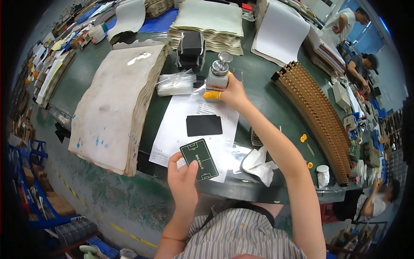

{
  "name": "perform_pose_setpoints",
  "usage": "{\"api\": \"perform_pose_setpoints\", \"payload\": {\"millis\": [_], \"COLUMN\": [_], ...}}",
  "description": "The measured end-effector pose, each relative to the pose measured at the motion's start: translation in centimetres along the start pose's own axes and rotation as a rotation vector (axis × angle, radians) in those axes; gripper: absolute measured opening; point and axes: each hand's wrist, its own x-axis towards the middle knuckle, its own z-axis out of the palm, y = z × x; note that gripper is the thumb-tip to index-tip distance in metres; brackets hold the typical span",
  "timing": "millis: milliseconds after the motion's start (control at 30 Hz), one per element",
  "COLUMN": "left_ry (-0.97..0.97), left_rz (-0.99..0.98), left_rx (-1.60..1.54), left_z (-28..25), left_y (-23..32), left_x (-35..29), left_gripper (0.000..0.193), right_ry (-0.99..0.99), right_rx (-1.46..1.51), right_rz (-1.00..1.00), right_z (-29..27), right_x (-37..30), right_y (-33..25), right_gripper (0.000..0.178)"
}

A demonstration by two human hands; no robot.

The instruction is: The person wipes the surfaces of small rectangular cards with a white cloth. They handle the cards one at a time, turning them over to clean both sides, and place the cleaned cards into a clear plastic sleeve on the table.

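Between the thumb and fingers of my left hand [183,181] is a dark green card [206,167] with pale lines like a playing pitch and printed letters, tilted above the table's front edge. Farther off, my right hand [233,93], with yellow finger cots on the thumb and a finger, closes around a pump dispenser bottle [217,80] with a metal top. A printed white sheet [172,129] lies below both hands. On it rests a small stack of black cards [204,126]. Clear plastic sleeves [177,84] lie left of the bottle, with black card stacks [191,47] behind them.
A thick stack of worn sheets [116,99] covers the table's left, with more paper stacks [209,19] behind. To the right stand a long slotted brown rack [317,116], crumpled white tissue [259,166] and loose yellow finger cots [303,138]. Other people sit or stand at the far right.
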Motion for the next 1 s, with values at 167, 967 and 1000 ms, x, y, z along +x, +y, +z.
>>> {"api": "perform_pose_setpoints", "payload": {"millis": [167,967,1000], "left_ry": [-0.013,0.058,0.066], "left_rz": [-0.006,-0.007,-0.003], "left_rx": [-0.024,0.022,0.015], "left_z": [0.4,0.3,0.3], "left_y": [-0.1,-0.7,-0.8], "left_x": [-0.3,-0.3,-0.2], "left_gripper": [0.036,0.036,0.036], "right_ry": [0.088,-0.315,-0.262], "right_rx": [-0.166,0.536,0.65], "right_rz": [-0.218,0.164,0.073], "right_z": [-0.6,-9.7,-9.1], "right_x": [-1.2,-19.8,-19.2], "right_y": [1.6,-2.1,-2.3], "right_gripper": [0.095,0.02,0.02]}}
